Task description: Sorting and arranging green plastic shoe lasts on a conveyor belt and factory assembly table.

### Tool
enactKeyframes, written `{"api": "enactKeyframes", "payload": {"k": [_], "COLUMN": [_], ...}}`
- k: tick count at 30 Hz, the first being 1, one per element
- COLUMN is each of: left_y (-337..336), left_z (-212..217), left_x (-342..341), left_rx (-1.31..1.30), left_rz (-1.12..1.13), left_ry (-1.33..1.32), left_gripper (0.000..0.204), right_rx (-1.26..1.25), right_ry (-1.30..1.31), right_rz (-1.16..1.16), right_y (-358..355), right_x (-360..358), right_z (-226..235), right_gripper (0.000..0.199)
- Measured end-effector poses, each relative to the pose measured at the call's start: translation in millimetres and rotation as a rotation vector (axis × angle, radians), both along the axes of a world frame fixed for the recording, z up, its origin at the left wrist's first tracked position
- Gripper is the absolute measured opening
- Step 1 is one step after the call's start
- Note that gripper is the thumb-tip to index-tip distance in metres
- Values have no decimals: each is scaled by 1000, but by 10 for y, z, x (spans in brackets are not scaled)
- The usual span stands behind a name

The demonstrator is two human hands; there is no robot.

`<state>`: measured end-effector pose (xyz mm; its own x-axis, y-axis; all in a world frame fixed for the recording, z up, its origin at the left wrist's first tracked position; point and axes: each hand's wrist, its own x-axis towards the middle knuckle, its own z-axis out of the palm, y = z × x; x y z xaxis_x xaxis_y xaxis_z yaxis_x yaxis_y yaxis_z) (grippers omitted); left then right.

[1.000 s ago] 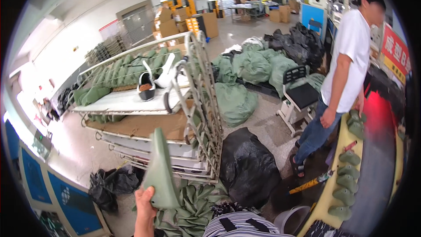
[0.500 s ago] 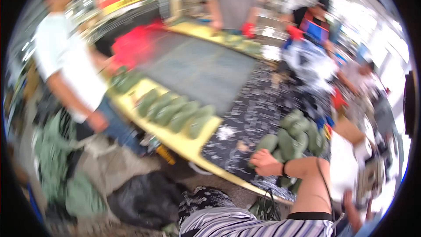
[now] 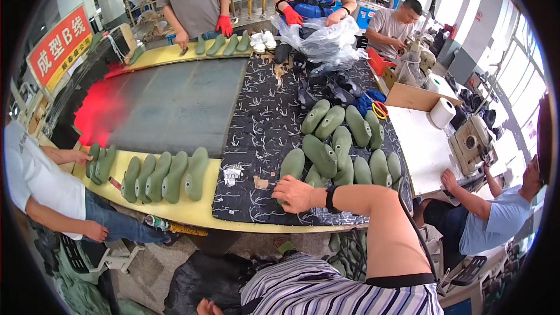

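Note:
My right hand [image 3: 293, 194] reaches over the black patterned board on the table, its fingers curled around the near end of a green shoe last [image 3: 292, 164]. Part of that last is hidden under the hand. Beside it, several more green shoe lasts [image 3: 341, 143] lie in a loose pile, some resting on others. At the lower edge, only a small part of my left hand [image 3: 209, 307] shows, close to a black plastic bag [image 3: 204, 283]; its fingers are mostly cut off.
A row of green lasts [image 3: 170, 178] lies on the yellow table edge [image 3: 198, 204]. Behind it is a grey conveyor belt [image 3: 175, 105] with a red glow. Scissors [image 3: 380, 109] and a plastic bag [image 3: 326, 38] lie farther back. Co-workers stand or sit around; a sewing machine [image 3: 472, 143] is at right.
My view has swung right and steadied, so the table's contents appear farther left. My right hand stays by the same lasts. Part of my left hand has come into view below.

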<state>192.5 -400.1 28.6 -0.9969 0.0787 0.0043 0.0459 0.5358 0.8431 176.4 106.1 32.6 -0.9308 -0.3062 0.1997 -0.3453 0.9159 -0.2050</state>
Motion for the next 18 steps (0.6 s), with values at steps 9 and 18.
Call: {"api": "enactKeyframes", "payload": {"k": [9, 18], "left_y": [1907, 3851], "left_z": [164, 252], "left_x": [-797, -812], "left_rx": [45, -225], "left_rz": [-636, -1050], "left_ry": [-41, 228], "left_gripper": [37, 64], "right_rx": [-15, -383], "right_ry": [224, 164], "right_rz": [-303, -1072], "right_y": [436, 1414], "right_x": [664, 1565], "right_z": [724, 217], "right_gripper": [41, 49]}}
